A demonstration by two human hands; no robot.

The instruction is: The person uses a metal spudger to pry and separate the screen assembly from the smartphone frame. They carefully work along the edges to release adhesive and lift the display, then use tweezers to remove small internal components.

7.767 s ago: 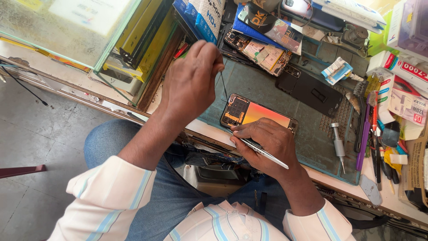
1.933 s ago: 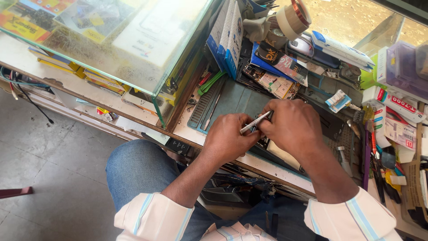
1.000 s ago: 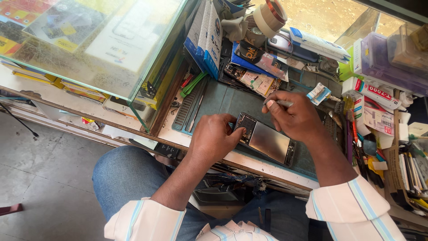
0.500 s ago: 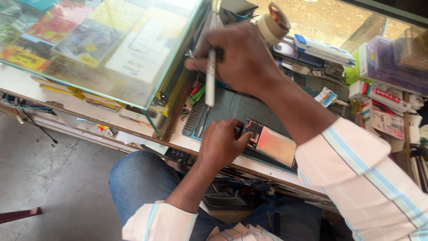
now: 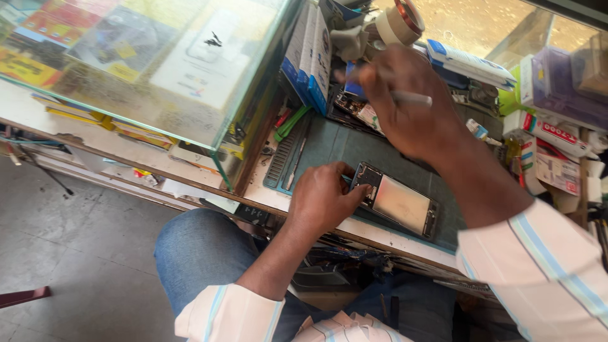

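One opened phone (image 5: 398, 204), back cover off, metal plate showing; lies flat on green work mat (image 5: 335, 149), lower centre of frame, near front edge of bench (image 5: 380, 235). Long axis runs upper left to lower right in frame, slight tilt.

Hands:
- Left hand (image 5: 324, 201): just left of phone, fingers curled, thumb and fingertips pinching/pressing phone's upper-left end. Nearer hand; touching the item.
- Right hand (image 5: 410, 104): raised above mat, upper centre of frame, well apart from phone, which lies below and slightly left of it in frame. Closed around thin silver tool (image 5: 410, 98), prob. tweezers or driver, tip type can't tell; tool pts roughly sideways.

Surroundings, outward:
- Black ridged tray (image 5: 283, 158) w/ slim tools, left edge of mat.
- Green and red handles (image 5: 288, 120) just above tray.
- Glass display case (image 5: 158, 63), upper left of frame, coloured packets inside.
- Blue-white box (image 5: 310, 54) standing beside case.
- Tape roll (image 5: 400, 22), top centre.
- Loose phone parts and small cards (image 5: 354, 107) behind right hand, partly hidden.
- Stacked small boxes (image 5: 551, 136), right edge; purple container (image 5: 560, 82) above them.
- Striped sleeves, blue jeans (image 5: 202, 253) at bottom; grey floor (image 5: 69, 253) lower left.
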